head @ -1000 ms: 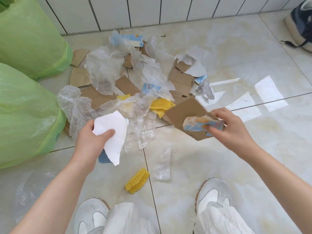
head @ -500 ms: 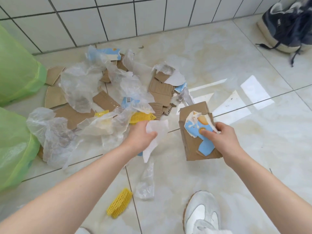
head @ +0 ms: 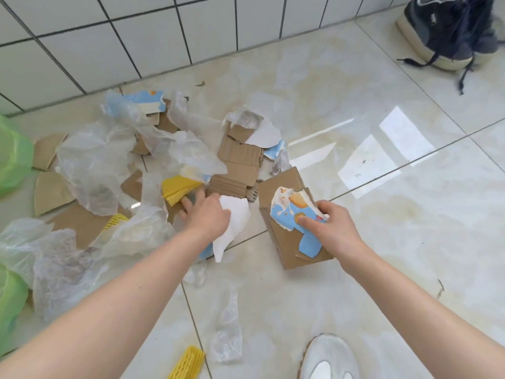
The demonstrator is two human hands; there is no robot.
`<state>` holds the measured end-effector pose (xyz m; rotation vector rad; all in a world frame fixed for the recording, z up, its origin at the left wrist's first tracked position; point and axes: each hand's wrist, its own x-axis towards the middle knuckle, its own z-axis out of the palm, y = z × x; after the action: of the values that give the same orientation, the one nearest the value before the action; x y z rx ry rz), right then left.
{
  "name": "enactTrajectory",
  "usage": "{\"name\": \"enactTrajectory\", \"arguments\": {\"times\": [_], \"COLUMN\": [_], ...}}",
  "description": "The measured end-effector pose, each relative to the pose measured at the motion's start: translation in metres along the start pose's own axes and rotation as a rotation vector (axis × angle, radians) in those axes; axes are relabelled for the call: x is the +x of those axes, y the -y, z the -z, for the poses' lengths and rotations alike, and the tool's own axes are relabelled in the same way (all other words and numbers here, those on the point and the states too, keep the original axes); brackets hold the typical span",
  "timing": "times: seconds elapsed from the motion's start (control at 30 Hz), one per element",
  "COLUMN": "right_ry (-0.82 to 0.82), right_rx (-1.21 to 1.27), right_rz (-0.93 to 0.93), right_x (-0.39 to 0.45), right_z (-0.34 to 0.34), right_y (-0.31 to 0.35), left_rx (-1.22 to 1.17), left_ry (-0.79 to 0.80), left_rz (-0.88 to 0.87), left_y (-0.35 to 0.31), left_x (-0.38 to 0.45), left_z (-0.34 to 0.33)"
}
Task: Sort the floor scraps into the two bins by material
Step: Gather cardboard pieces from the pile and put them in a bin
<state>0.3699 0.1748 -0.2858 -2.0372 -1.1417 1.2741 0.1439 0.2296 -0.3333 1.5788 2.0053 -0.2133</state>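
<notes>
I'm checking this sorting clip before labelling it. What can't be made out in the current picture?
Head view only:
- Green-bagged bins: cut off by the left edge; contents unseen.
- Left hand: holds white paper scrap; the blue piece beneath is mostly hidden.
- Right hand: grips brown cardboard piece with blue printed scrap; print too small to read.

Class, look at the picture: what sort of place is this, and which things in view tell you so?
Probably an indoor corner of a home, perhaps an entryway. Signs: a glossy tiled floor meeting a white tiled wall, and dark sneakers left by that wall.
</notes>
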Motion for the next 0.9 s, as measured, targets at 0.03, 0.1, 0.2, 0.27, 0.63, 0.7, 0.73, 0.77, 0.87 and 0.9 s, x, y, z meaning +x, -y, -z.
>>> {"name": "enactTrajectory", "arguments": {"times": [0.03,0.1,0.2,0.27,0.63,0.7,0.73,0.77,0.87,0.9], "right_ry": [0.000,0.000,-0.006,-0.027,0.043,0.106,0.138,0.169,0.256,0.277], "right_rx": [-0.001,-0.007,0.012,0.036,0.148,0.114,0.092,0.065,0.001,-0.016], "right_rz": [0.006,0.010,0.011,0.003,0.173,0.218,0.245,0.277,0.369,0.389], "right_x": [0.002,0.006,0.007,0.005,-0.044,-0.060,-0.068,-0.076,-0.101,-0.108], "right_z": [0.000,-0.001,-0.002,-0.002,-0.039,-0.061,-0.073,-0.085,-0.119,-0.129], "right_y": [0.002,0.006,0.011,0.014,0.076,0.093,0.101,0.109,0.132,0.140], "left_rx": [0.008,0.016,-0.006,-0.085,-0.654,-0.691,-0.715,-0.743,-0.835,-0.867], "left_ry": [-0.010,-0.014,-0.136,-0.216,-0.373,-0.445,-0.480,-0.508,-0.572,-0.596], "left_rz": [-0.046,-0.118,-0.277,-0.376,-0.125,-0.094,-0.080,-0.061,0.009,0.038], "left_y": [-0.002,-0.006,-0.006,-0.002,0.084,0.112,0.127,0.142,0.182,0.194], "left_x": [-0.002,-0.009,-0.023,-0.030,-0.093,-0.111,-0.120,-0.130,-0.161,-0.171], "left_z": [0.002,0.004,0.000,0.000,0.070,0.087,0.094,0.101,0.115,0.118]}}
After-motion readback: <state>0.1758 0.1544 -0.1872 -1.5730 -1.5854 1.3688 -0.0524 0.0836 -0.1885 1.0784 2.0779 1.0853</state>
